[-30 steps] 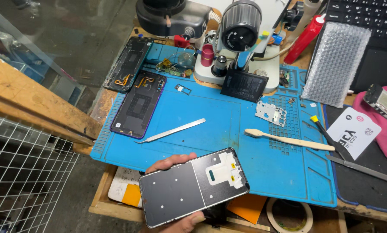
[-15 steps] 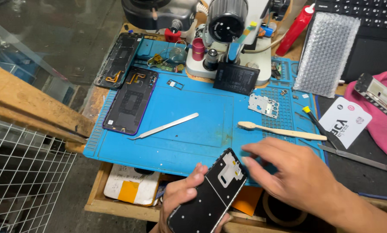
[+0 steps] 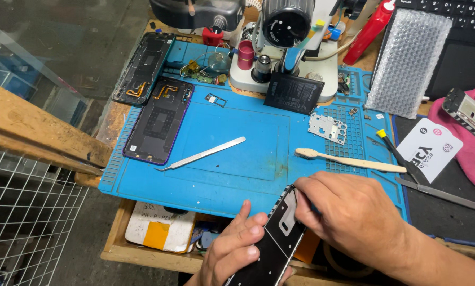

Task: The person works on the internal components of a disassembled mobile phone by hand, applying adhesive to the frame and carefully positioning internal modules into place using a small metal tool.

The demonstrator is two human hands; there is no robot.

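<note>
A dark phone frame [image 3: 272,241] with a white patch is held on edge over the front of the blue work mat [image 3: 237,159]. My left hand [image 3: 232,251] grips its lower part from the left. My right hand [image 3: 354,212] pinches its upper end with the fingertips. Metal tweezers [image 3: 203,154] lie on the mat to the left, and a pale toothbrush [image 3: 349,160] lies just beyond my right hand.
A purple-edged phone back cover [image 3: 160,119] and a second black cover [image 3: 142,66] lie at the mat's left. A microscope [image 3: 285,42], black battery [image 3: 294,91], metal shield plate [image 3: 327,127], red bottle [image 3: 367,32], bubble wrap [image 3: 410,61] and pink cloth [image 3: 468,145] stand behind.
The phone frame went from lying flat in my left hand to standing on edge. My right hand came in from the right and took hold of its top end.
</note>
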